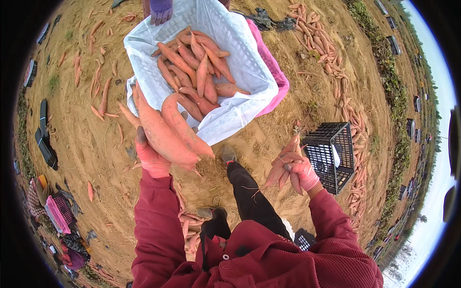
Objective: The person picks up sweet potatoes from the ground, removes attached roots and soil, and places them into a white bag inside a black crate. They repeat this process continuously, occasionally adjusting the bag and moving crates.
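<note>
My left hand (pixel 153 154), in a red glove with dark fingertips, grips several large sweet potatoes (pixel 162 133) at the near left corner of a lined crate. In my right hand (pixel 300 172), gloved alike, is a bunch of thinner sweet potatoes (pixel 284 165) with stringy roots, held over the soil beside my leg. White cloth liner (pixel 237 46) covers the crate's inside and hangs over its rim. More sweet potatoes (pixel 194 68) lie inside, mostly towards the middle. A co-worker's purple-gloved hand (pixel 161 12) holds the far rim.
Right of me a black plastic crate (pixel 329 158) lies tipped beside a long row of sweet potatoes (pixel 345 104). Loose sweet potatoes (pixel 104 97) are scattered on the left soil. Stacked black crates (pixel 46 151) and other people (pixel 37 194) are farther left. Pink cloth (pixel 268 68) hangs beside the lined crate.
</note>
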A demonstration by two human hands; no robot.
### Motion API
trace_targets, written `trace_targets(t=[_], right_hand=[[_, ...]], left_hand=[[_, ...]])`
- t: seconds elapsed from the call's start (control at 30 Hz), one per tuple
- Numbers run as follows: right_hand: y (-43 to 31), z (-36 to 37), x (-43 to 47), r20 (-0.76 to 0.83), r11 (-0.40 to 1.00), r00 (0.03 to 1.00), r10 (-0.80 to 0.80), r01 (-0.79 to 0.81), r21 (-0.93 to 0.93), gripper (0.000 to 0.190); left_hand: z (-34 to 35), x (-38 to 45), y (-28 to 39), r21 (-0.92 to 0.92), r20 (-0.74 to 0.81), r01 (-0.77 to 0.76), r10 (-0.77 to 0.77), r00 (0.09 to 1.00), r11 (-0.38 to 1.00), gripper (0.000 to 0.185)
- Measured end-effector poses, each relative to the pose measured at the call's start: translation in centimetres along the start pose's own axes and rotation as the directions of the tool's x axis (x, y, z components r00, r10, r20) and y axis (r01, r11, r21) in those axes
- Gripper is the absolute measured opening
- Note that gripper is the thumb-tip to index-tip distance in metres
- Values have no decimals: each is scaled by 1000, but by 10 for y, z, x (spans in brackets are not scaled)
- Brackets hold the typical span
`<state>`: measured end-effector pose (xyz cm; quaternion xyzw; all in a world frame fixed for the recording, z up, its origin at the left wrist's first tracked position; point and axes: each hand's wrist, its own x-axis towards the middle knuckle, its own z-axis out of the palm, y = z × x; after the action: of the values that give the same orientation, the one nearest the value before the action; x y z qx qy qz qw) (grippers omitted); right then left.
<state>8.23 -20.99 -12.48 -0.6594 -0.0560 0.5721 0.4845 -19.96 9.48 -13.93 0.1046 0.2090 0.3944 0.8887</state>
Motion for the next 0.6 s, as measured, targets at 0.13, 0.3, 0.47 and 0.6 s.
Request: trace_targets(t=[0.13,0.3,0.47,0.6], right_hand=[[-17,-53,44,-121,992,988,-93,103,78,29],[-56,-96,146,-127,997,992,-21,30,73,37],[-100,-100,274,-207,832,942,-263,113,-543,67],[-120,-72,313,-249,698,897,-364,86,-710,62]], left_hand=[[37,64,-27,669,-426,222,120,897,709,75],[31,47,-92,937,-219,244,-123,968,251,82],[-8,40,-113,725,-149,40,-100,984,-688,65],[-16,57,-109,626,-180,4,-139,974,-780,54]])
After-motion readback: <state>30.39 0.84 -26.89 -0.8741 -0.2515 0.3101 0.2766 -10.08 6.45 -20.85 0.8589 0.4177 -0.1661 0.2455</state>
